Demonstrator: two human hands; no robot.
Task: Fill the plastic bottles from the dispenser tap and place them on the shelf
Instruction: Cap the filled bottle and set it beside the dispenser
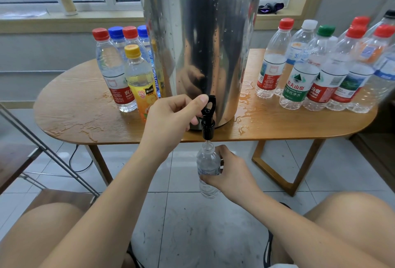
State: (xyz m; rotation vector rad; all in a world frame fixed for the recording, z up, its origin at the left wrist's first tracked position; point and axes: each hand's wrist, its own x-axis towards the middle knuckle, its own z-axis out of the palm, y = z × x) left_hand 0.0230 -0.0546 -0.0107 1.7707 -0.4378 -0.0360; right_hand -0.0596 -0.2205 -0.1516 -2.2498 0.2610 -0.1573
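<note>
Where the tap (208, 118) hangs, left hand (171, 116): pinches it.
Right hand (230, 171): my fingers (208, 179) grip bottle (208, 160).
2 o'clock: 农夫山泉 bottles (296, 88).

The dispenser (198, 43) is mirror-bright silver, speckled with droplets; its tap (207, 125) is glossy black. The clear bottle (208, 171) beneath wears a thin blue-and-white band. The table (74, 107) is honey-orange wood with wavy grain. On the left I see a red cap (100, 33), a blue cap (116, 32) and a yellow-capped bottle (139, 83) with a yellow-orange label. On the right are a white cap (309, 25), a green cap (326, 30) and a green-and-white label (296, 90). The floor (192, 225) is pale grey tile.
</note>
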